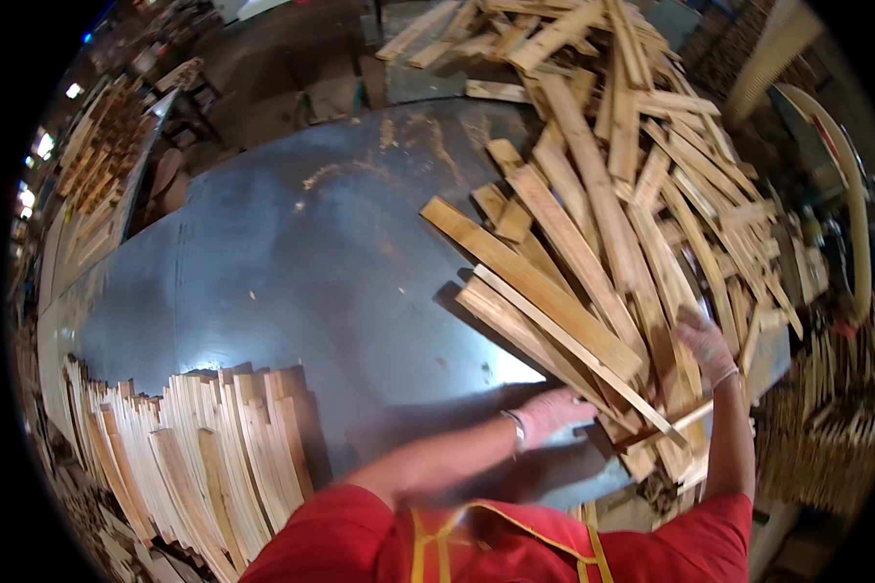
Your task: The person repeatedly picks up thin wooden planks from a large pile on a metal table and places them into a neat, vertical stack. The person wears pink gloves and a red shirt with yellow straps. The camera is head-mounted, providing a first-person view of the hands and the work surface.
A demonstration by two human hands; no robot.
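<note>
A pale wooden slat point(515, 325) slants down to the right beside a thin slat point(574, 352) and a broader yellowish board point(530, 282). My left hand point(554, 413), in a pinkish work glove, is closed at the slat's near end, its fingertips partly hidden by the wood. Farther right my right hand point(705, 345), gloved too, is closed on a long plank point(669, 267) in the pile, with its fingers curled over the wood. Both hands are among the near ends of the loose pieces, some of which cross each other.
A large jumbled pile of boards point(603, 165) covers the right side of the dark metal table point(292, 253). At the near left stands a row of pale slats point(194, 457) laid side by side. Sawdust is scattered at the far side. A ribbed hose point(860, 243) hangs at right.
</note>
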